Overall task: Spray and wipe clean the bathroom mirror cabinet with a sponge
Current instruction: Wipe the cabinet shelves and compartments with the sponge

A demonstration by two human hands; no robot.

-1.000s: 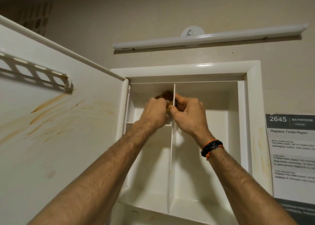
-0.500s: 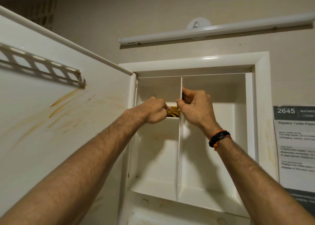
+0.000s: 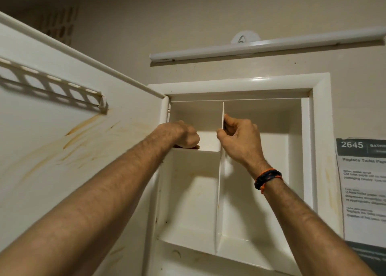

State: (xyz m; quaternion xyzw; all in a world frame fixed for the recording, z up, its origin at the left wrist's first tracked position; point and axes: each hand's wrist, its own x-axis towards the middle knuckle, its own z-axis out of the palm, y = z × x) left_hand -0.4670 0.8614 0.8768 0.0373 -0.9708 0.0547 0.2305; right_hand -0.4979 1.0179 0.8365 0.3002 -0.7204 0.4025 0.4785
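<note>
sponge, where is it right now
In the head view the sponge is mostly hidden under the left hand, on the small shelf in the cabinet's upper-left compartment, left of the vertical divider that the right hand pinches.

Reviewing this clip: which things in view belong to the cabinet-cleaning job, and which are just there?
Job:
- cabinet
- open door, stained
- sponge, under the left hand
- divider, pinched by the right hand

Just there:
- light bar
- printed notice
- wristband
</note>
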